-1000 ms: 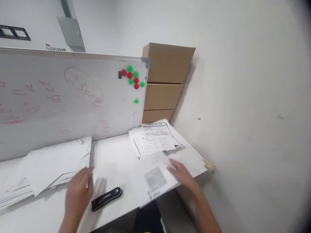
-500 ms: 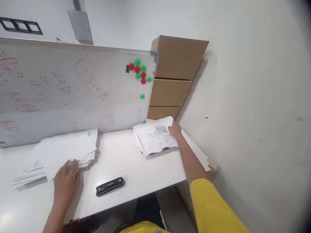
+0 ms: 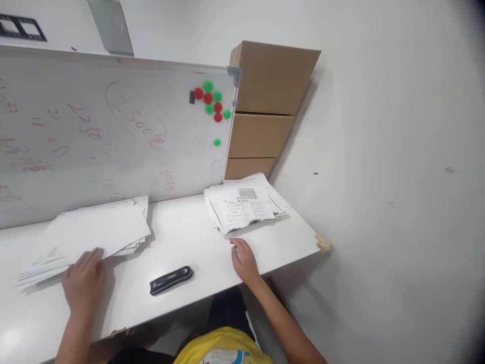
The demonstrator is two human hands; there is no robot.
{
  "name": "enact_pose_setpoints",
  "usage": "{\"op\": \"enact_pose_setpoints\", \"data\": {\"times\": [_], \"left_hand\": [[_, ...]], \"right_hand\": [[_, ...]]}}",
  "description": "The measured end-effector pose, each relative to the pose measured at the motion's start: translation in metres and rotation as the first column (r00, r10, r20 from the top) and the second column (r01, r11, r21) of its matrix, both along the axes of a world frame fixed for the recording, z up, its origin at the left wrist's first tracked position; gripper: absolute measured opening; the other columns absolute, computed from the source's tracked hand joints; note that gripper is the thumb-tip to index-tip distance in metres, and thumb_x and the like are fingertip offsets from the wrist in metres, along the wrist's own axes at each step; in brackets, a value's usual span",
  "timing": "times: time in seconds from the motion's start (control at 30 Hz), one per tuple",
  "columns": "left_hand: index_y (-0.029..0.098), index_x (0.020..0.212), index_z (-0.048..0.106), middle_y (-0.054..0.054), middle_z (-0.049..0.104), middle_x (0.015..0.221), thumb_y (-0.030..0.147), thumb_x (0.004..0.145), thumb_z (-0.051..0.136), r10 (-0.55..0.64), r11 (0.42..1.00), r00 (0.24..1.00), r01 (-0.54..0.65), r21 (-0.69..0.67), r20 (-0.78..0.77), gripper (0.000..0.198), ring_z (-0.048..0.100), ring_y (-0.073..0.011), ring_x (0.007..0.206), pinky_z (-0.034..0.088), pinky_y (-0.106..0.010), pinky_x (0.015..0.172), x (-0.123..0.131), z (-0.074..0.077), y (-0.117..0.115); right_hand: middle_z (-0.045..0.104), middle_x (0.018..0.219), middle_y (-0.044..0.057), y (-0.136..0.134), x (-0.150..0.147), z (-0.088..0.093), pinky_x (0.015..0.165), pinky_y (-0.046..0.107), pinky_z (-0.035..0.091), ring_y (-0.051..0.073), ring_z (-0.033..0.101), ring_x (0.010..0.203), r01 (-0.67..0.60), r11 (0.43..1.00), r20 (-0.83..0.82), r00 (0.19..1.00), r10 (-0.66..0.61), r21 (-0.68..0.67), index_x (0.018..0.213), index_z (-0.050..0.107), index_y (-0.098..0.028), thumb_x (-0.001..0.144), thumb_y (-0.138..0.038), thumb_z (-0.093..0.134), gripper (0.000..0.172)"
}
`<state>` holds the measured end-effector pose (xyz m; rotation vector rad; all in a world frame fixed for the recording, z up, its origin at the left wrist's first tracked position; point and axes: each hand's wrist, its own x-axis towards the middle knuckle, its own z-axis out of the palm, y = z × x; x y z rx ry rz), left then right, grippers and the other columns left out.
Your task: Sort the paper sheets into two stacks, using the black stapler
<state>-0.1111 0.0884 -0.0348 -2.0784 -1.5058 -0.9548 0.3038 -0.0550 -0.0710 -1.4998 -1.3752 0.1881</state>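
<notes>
My left hand [image 3: 84, 279] rests at the near edge of a thick stack of white paper [image 3: 98, 225], its fingers lying on the top sheet. That stack is uneven, with sheet edges fanned out at its left end. My right hand [image 3: 245, 260] hovers over the table's front part, holding nothing, with fingers loosely bent and thumb apart. Just beyond it lies a pile of printed sheets [image 3: 246, 205], its top page bearing text and a grey block. Between my hands, a black stapler [image 3: 171, 280] lies on the tabletop.
A whiteboard [image 3: 151, 172] with red writing stands along the back of the white table [image 3: 178, 222]. Red and green round magnets [image 3: 208, 98] cluster at its right side. Stacked cardboard boxes [image 3: 273, 78] lean beside it. A wall [image 3: 379, 151] closes off the right.
My right hand has left the printed pile and drawn back toward the front edge. My left hand has slid left along its stack, and the top sheet there sits differently. The view has shifted slightly.
</notes>
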Motion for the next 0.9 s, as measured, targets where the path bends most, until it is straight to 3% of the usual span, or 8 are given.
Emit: {"op": "enact_pose_setpoints", "data": {"times": [0.1,0.23,0.37,0.4,0.6,0.67,0.8,0.9], "left_hand": [[0.018,0.105,0.066,-0.005,0.072,0.092,0.014,0.082,0.052,-0.012,0.985,0.999,0.019,0.174,-0.044,0.027,0.067,-0.0246,0.083,0.049,-0.039,0.075,0.012,0.006,-0.013],[0.016,0.111,0.064,-0.008,0.072,0.098,0.009,0.078,0.057,-0.154,0.937,0.986,0.167,0.305,-0.067,0.034,0.067,-0.0216,0.088,0.046,-0.033,0.079,0.075,0.017,-0.075],[0.014,0.115,0.062,-0.009,0.073,0.099,0.006,0.082,0.052,-0.453,0.859,0.885,0.466,0.212,-0.110,0.035,0.066,-0.0198,0.094,0.040,-0.034,0.088,0.140,0.022,-0.135],[0.014,0.115,0.062,-0.009,0.073,0.099,0.005,0.082,0.051,-0.492,0.847,0.866,0.500,0.181,-0.094,0.035,0.066,-0.0197,0.095,0.040,-0.034,0.088,0.150,0.021,-0.144],[0.016,0.114,0.061,-0.008,0.071,0.102,0.005,0.084,0.049,-0.453,0.891,0.891,0.453,-0.023,0.024,0.035,0.065,-0.0212,0.095,0.039,-0.035,0.083,0.172,0.002,-0.158],[0.018,0.117,0.060,-0.008,0.070,0.107,0.007,0.083,0.049,-0.483,0.872,0.876,0.482,-0.087,0.010,0.038,0.064,-0.0219,0.099,0.039,-0.036,0.084,0.175,-0.003,-0.160],[0.022,0.119,0.058,-0.005,0.069,0.111,0.010,0.078,0.046,-0.639,0.753,0.769,0.631,-0.187,0.019,0.045,0.062,-0.0241,0.105,0.041,-0.042,0.092,0.157,0.000,-0.146],[0.025,0.112,0.060,-0.004,0.069,0.106,0.013,0.078,0.046,-0.520,0.844,0.851,0.525,-0.111,0.073,0.038,0.064,-0.0254,0.101,0.045,-0.046,0.090,0.116,0.012,-0.097]], "right_hand": [[0.067,0.097,0.010,0.000,-0.002,0.004,0.087,0.045,0.047,0.025,0.060,0.093,-0.018,0.999,-0.073,0.997,0.014,-0.046,0.105,0.064,-0.021,0.088,-0.026,0.043,0.027],[0.067,0.094,0.011,-0.009,-0.037,0.014,0.074,0.042,0.053,0.023,0.065,0.084,-0.091,0.988,-0.383,0.923,0.036,-0.128,0.110,0.059,-0.020,0.094,-0.038,0.036,0.033],[0.061,0.122,0.016,-0.027,-0.058,0.037,0.080,0.047,0.052,0.028,0.062,0.106,-0.488,0.870,-0.927,0.355,0.126,-0.069,0.126,0.049,-0.023,0.091,-0.059,0.033,0.052],[0.058,0.128,0.016,-0.033,-0.057,0.043,0.084,0.049,0.050,0.029,0.059,0.112,-0.533,0.842,-0.937,0.331,0.114,-0.086,0.129,0.046,-0.024,0.089,-0.060,0.038,0.055],[0.024,0.156,0.007,-0.070,-0.045,0.056,0.112,0.053,0.025,0.029,0.024,0.141,-0.420,0.789,-0.334,0.898,0.287,-0.448,0.147,0.024,-0.033,0.077,-0.036,0.068,0.083],[0.015,0.159,0.003,-0.073,-0.048,0.049,0.116,0.053,0.017,0.028,0.013,0.145,-0.369,0.778,-0.086,0.921,0.381,-0.508,0.148,0.020,-0.034,0.078,-0.026,0.065,0.083],[0.029,0.155,0.008,-0.067,-0.043,0.026,0.117,0.050,0.018,0.023,0.023,0.143,-0.209,0.787,0.263,0.867,0.424,-0.580,0.147,0.030,-0.022,0.072,0.002,0.040,0.079],[0.032,0.153,0.006,-0.066,-0.027,0.015,0.117,0.046,0.020,0.019,0.025,0.142,-0.176,0.795,0.363,0.818,0.446,-0.580,0.145,0.035,-0.018,0.063,0.005,0.037,0.085]]}}
